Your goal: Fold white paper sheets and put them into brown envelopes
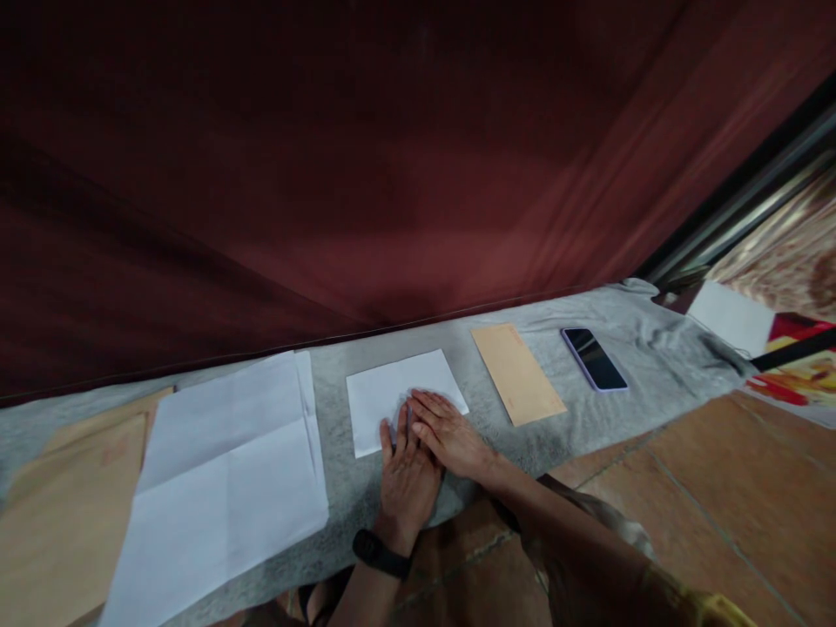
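A folded sheet of white paper (395,387) lies flat on a grey cloth in front of me. My left hand (408,483) rests on its near edge, fingers stretched out over the paper. Beside it, my right hand (450,433) also lies flat, its fingers reaching over the paper and touching the left hand's fingertips. Neither hand grips anything. To the right of the paper sits a small tan envelope (519,374). Larger white sheets with fold creases (228,488) are on the left, partly over large brown envelopes (78,505).
The grey cloth (333,374) covers a long narrow surface backed by a dark red curtain (392,174). A phone in a purple case (594,359) lies right of the tan envelope. Tiled floor (751,496) shows at the near right, with a white item (731,315) beyond.
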A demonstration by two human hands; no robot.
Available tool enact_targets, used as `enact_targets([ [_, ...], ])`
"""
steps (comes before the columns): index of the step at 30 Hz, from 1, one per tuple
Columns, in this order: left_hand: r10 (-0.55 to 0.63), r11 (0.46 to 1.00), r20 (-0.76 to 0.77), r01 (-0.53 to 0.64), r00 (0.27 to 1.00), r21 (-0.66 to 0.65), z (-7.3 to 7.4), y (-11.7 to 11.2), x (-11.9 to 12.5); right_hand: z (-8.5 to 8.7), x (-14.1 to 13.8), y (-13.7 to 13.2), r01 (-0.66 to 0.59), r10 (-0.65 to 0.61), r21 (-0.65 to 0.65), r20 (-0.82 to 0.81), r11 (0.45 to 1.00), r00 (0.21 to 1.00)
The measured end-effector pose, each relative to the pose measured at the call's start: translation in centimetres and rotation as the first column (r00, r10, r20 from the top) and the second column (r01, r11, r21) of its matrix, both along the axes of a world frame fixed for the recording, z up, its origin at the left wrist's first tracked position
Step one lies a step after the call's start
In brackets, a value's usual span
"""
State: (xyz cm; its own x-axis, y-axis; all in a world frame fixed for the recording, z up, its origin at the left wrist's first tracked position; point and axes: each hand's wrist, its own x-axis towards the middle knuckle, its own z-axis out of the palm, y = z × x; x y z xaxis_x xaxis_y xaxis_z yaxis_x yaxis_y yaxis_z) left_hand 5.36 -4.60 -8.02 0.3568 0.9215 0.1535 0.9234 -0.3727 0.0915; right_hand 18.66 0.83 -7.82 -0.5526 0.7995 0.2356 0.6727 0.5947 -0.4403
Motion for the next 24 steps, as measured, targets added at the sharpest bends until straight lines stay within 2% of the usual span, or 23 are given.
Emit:
enact_targets([
  [10,-0.02,0.999,0.025,0.019,0.999,0.031,-0.2,-0.6,-0.9,-0.6,0.0,-0.9,0.126,-0.136,0.093,0.111,0.988,0.985],
  [20,0.094,0.992,0.083,-0.1,0.992,0.076,-0.7,-1.3,-2.6,-1.5,-0.4,-1.5,0.282,-0.299,0.122,0.155,0.952,0.941],
  [24,0.128,0.988,0.098,-0.136,0.987,0.078,-0.8,-1.7,-3.2,-1.6,-0.5,-1.7,0.317,-0.334,0.138,0.124,0.938,0.934],
])
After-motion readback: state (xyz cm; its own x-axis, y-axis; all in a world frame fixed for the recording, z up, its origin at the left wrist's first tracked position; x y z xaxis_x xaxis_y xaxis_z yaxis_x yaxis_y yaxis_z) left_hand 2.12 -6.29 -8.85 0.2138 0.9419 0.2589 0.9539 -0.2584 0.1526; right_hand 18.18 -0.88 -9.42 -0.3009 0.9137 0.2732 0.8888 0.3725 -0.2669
